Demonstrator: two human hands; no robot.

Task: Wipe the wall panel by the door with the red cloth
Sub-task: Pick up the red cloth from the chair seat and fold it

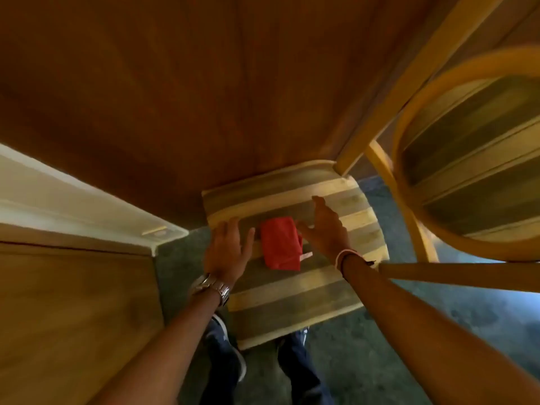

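Observation:
A folded red cloth [280, 244] lies on the striped seat of a wooden chair [292, 290] below me. My left hand [226, 249] hovers just left of the cloth, fingers spread, a metal watch on its wrist. My right hand [325, 226] is on the cloth's right side, fingers apart, its thumb at the cloth's upper right edge. Neither hand grips the cloth. The brown wooden wall panel [175, 97] rises behind the chair and fills the upper view.
A second chair [467, 159] with a rounded striped back stands to the right. A wooden door [73, 317] and white frame [73, 200] are on the left. A wooden rail [458, 276] crosses at right. My feet stand on dark green carpet [365, 361].

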